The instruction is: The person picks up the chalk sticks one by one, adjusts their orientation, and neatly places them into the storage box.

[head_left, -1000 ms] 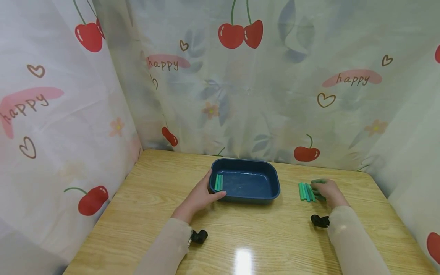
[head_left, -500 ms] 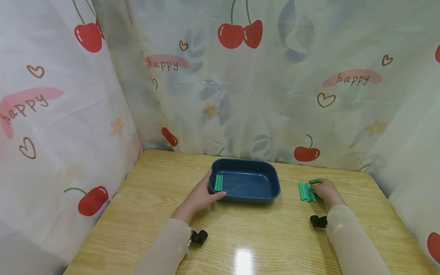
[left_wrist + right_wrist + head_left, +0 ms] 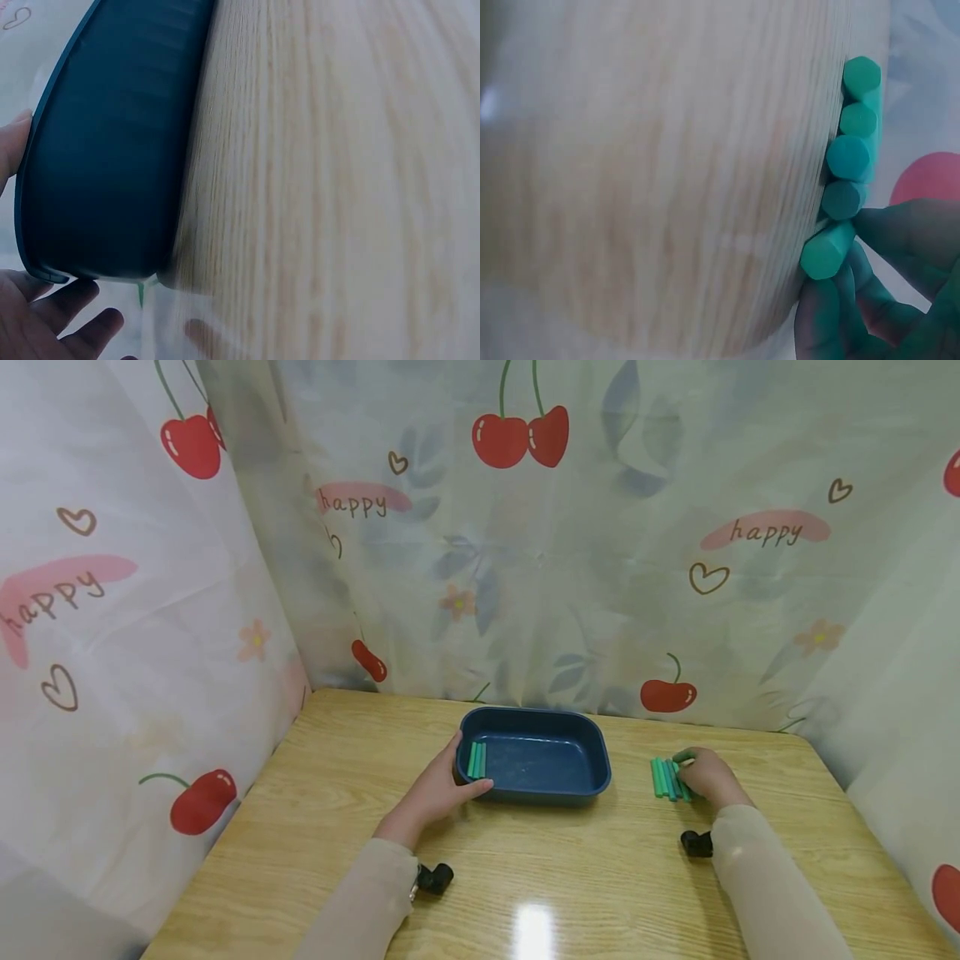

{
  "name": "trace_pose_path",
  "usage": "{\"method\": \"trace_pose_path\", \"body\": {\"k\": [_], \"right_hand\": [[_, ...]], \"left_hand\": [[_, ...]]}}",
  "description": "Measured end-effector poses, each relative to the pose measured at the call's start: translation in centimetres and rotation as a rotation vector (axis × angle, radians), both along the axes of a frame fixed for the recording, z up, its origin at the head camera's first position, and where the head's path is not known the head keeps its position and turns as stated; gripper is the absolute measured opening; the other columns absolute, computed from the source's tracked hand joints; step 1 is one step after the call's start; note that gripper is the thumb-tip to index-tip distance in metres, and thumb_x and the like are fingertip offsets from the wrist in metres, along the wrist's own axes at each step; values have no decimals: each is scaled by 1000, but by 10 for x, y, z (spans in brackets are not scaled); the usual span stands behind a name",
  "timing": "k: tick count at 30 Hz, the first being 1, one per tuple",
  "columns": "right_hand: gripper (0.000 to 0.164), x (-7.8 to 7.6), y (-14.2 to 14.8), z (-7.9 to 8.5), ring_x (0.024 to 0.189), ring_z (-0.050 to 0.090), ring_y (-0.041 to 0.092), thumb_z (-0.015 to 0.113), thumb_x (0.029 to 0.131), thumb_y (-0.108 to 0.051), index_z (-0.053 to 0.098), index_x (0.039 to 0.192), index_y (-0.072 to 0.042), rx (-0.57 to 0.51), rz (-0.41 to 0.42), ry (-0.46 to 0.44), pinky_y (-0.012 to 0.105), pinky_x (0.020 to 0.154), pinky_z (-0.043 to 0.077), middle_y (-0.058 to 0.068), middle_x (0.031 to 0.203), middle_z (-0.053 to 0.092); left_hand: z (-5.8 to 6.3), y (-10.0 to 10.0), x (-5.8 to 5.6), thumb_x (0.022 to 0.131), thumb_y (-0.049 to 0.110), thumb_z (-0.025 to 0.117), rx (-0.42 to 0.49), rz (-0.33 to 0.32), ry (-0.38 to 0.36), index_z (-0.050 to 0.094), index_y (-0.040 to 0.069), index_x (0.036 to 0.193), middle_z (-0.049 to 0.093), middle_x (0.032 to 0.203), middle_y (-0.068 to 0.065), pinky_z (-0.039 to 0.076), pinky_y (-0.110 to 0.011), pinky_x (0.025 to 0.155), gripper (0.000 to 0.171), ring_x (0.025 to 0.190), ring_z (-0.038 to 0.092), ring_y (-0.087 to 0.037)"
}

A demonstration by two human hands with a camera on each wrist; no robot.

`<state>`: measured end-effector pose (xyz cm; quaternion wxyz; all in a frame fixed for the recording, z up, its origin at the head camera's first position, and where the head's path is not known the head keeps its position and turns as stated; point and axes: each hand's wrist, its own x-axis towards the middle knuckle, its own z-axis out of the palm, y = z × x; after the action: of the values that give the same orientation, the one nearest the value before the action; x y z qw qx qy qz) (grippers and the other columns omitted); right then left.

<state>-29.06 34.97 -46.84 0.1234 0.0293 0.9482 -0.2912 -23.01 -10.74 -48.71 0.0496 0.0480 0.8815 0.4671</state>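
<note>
A dark blue rectangular tub (image 3: pixel 540 795) stands on the table, with three green chalk-like sticks (image 3: pixel 477 761) lying side by side at its left end. My left hand (image 3: pixel 442 783) holds the tub's left end, thumb over the front rim and fingers round the outer side. To the tub's right, several green and teal chalk-like sticks (image 3: pixel 663 778) lie in a row. My right hand (image 3: pixel 708 775) is at the row's right end. In the right wrist view, its thumb and fingers pinch the endmost green stick (image 3: pixel 826 253), which sits slightly askew against its neighbour.
The wooden table (image 3: pixel 585 885) reaches back to a cherry-print curtain (image 3: pixel 570 568) close behind the tub. Curtain also hangs along both sides. A small black device (image 3: pixel 435 877) is on the left wrist, another black device (image 3: pixel 697 843) on the right.
My right hand has moved slightly left and its fingers have closed in on the last stick of the row. The left hand and the tub stay in place.
</note>
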Motion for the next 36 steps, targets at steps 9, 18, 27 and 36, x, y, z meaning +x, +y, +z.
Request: {"method": "trace_pose_path", "body": {"k": [9,18,27,36], "right_hand": [[41,4,4,0,94,54,36,58,93,-6,53,129,13,4,-1,-12,52,84,46,29,113,59],[44,12,14,-3,89,61,29,59,96,-13,53,130,13,-80,-32,19,39,74,52,30,113,62],[51,23,8,3,91,60,24,57,97,-11,44,140,12,-328,-120,-38,36,74,56,32,132,49],[56,31,1,12,91,63,14,58,100,-16,39,146,9,-453,-139,-52,34,75,58,24,128,53]], "left_hand": [[0,0,0,86,45,79,-3,5,-8,11,16,163,23,165,-8,24,-53,118,107,149,25,-29],[-1,-1,0,86,45,79,-5,5,-9,10,16,163,24,164,-9,25,-53,118,107,149,25,-30],[-1,-1,-1,85,47,78,-13,-4,-7,9,16,163,23,165,-8,26,-53,118,108,149,26,-29],[-4,-1,-1,85,48,78,-17,-8,3,9,16,163,22,165,-8,25,-52,118,109,149,25,-29]]}}
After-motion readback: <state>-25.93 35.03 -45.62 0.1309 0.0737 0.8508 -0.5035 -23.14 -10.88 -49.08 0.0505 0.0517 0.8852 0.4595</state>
